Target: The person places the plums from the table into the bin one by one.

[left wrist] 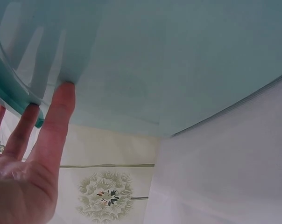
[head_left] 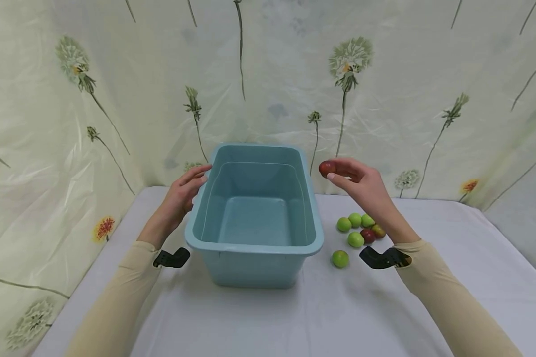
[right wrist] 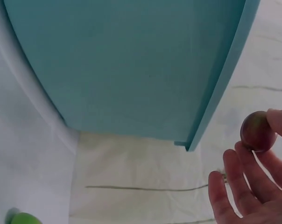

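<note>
A dark red plum-like fruit (head_left: 326, 168) is pinched between the thumb and fingertips of my right hand (head_left: 357, 179), raised just beyond the right rim of a blue plastic tub (head_left: 253, 249). The right wrist view shows the same fruit (right wrist: 257, 132) above the spread fingers. My left hand (head_left: 178, 196) is at the tub's left side, its fingers extended by the rim. Up close in the left wrist view, fingertips of the left hand (left wrist: 43, 154) touch or nearly touch the tub's outer wall (left wrist: 145, 70). No fruit shows inside the tub.
Right of the tub, several green and reddish fruits lie on the white-covered table (head_left: 268, 322), among them a green one (head_left: 340, 259) nearest the front and a dark red one (head_left: 368, 235). A dandelion-patterned sheet (head_left: 268, 74) hangs behind.
</note>
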The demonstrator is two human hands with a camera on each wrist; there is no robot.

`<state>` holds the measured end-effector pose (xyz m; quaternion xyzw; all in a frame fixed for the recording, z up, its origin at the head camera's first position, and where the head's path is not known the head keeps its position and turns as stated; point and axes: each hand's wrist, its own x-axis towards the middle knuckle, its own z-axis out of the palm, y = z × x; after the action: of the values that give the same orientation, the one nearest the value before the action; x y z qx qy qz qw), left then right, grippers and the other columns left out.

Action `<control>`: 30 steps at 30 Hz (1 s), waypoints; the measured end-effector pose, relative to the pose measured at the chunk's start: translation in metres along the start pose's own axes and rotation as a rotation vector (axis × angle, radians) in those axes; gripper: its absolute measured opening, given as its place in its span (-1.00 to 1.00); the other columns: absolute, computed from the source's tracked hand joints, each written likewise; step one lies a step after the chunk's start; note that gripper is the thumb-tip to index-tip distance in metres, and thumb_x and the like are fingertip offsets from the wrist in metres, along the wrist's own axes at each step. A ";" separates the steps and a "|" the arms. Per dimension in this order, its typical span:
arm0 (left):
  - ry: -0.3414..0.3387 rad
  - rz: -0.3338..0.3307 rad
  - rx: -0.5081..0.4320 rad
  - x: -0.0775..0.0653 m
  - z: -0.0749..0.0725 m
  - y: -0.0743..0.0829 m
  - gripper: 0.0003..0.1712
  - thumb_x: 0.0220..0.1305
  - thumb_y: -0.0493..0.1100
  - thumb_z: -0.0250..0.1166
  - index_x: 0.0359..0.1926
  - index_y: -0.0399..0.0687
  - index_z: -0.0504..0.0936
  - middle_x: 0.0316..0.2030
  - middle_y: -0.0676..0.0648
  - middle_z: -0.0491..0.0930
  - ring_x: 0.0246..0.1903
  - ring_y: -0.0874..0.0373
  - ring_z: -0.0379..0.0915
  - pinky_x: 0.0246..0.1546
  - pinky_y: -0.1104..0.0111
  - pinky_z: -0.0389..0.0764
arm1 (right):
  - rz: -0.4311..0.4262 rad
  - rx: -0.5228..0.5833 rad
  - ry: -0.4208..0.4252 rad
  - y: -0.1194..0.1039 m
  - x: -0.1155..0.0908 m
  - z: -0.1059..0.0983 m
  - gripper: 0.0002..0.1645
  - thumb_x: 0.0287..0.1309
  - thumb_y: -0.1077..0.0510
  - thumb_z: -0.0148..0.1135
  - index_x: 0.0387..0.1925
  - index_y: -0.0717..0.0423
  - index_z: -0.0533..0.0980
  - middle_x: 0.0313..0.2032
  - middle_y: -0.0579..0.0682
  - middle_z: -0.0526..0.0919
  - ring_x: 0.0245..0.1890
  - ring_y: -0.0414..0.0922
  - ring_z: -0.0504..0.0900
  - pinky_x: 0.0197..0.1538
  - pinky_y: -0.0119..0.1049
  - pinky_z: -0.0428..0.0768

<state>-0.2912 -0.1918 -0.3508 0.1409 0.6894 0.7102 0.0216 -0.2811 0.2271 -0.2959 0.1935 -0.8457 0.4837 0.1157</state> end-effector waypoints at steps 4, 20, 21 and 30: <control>0.005 -0.006 -0.002 0.001 0.001 0.001 -0.42 0.44 0.10 0.13 0.40 0.11 0.35 0.34 -0.03 0.28 0.25 0.02 0.31 -0.36 0.38 0.61 | -0.013 -0.009 -0.015 -0.006 0.007 0.003 -0.49 0.28 -0.10 0.28 0.21 -0.06 0.51 0.04 -0.06 0.62 0.00 -0.12 0.58 -0.02 -0.29 0.56; 0.020 -0.022 0.000 -0.001 0.001 -0.001 -0.40 0.43 0.12 0.15 0.41 0.11 0.34 0.36 -0.01 0.25 0.28 0.00 0.29 -0.29 0.33 0.63 | -0.139 -0.001 -0.118 -0.028 0.029 0.024 -0.55 0.27 0.02 0.31 0.17 -0.02 0.53 0.01 -0.06 0.63 -0.03 -0.12 0.60 -0.03 -0.31 0.57; 0.019 -0.020 0.003 -0.001 0.001 -0.001 -0.39 0.42 0.12 0.15 0.41 0.12 0.34 0.36 -0.01 0.25 0.30 0.00 0.27 -0.26 0.31 0.63 | -0.143 -0.006 -0.124 -0.028 0.031 0.026 -0.55 0.27 0.02 0.32 0.17 -0.01 0.52 0.01 -0.07 0.63 -0.03 -0.14 0.59 -0.03 -0.31 0.57; 0.020 -0.006 0.027 0.000 0.001 0.001 -0.40 0.42 0.14 0.14 0.41 0.14 0.35 0.37 0.00 0.24 0.34 -0.04 0.22 -0.08 0.19 0.59 | -0.180 -0.061 -0.175 -0.036 0.047 0.040 -0.53 0.23 -0.07 0.34 0.12 -0.01 0.55 -0.05 -0.12 0.64 -0.06 -0.21 0.58 -0.02 -0.19 0.56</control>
<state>-0.2904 -0.1906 -0.3501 0.1319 0.6995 0.7022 0.0149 -0.3074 0.1663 -0.2704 0.3067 -0.8459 0.4268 0.0903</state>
